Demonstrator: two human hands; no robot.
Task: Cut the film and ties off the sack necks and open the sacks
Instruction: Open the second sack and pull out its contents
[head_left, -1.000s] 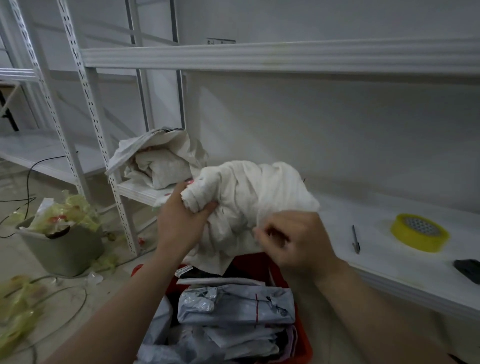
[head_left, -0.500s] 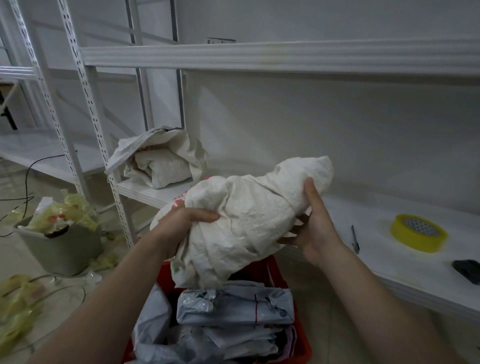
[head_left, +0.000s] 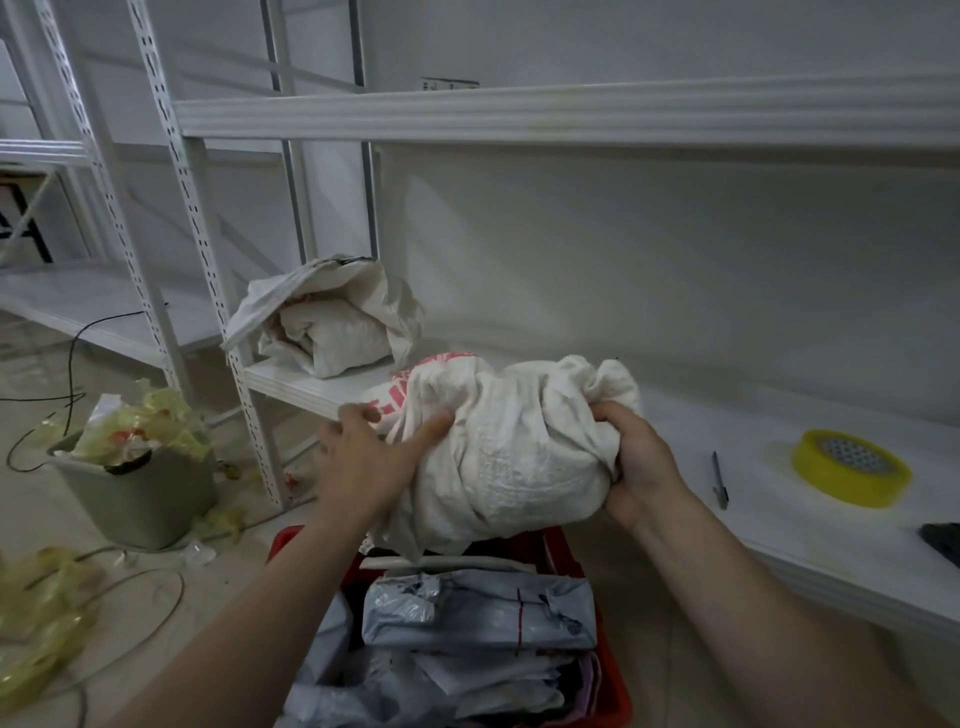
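The sack hangs between your hands above the red crate. Left hand at nine o'clock clamps its printed end, and right hand at three o'clock fists round the bunched neck. That hold, I'd say, steadies it for setting on the shelf.

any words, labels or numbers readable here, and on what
Nothing can be read for certain.
Red print on the white sack: folded and blurred, unreadable.
Small label high up at the back: too small.
Marks on the grey parcels: blurred.
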